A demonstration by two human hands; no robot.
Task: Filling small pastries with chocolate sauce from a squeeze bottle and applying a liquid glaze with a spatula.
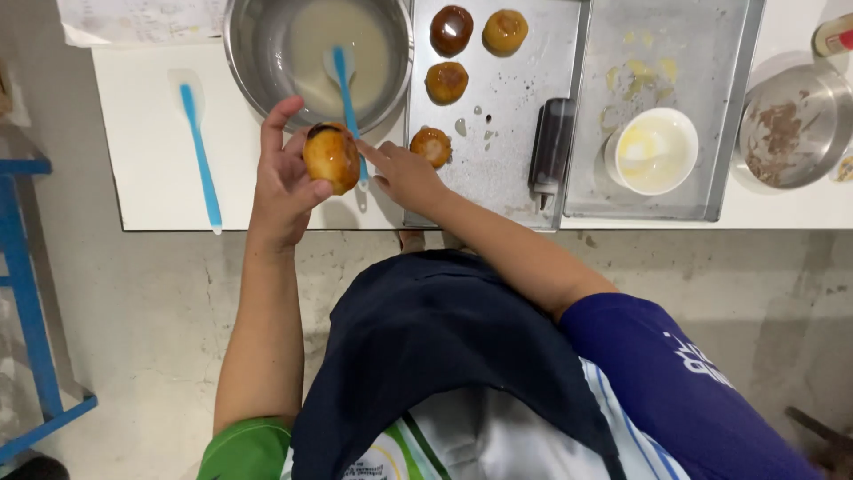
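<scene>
My left hand (283, 182) holds a golden-brown bun (332, 156) above the white table's front edge. My right hand (404, 175) grips the lower handle of a blue brush (346, 93) whose head rests in a steel bowl (253, 53) of pale liquid. Beside my right hand a bun (433, 145) lies on a metal tray (515, 116). Three more buns sit at the tray's far end: a dark glazed bun (451, 29), a golden bun (505, 31) and a brown bun (446, 82).
A blue spatula (200, 151) lies on the white table (151, 178) at left. A dark squeeze bottle (551, 142) lies between trays. The second tray (729, 133) holds a white bowl (653, 151). A steel bowl (795, 124) with brown crumbs stands right. A blue frame (27, 302) stands left.
</scene>
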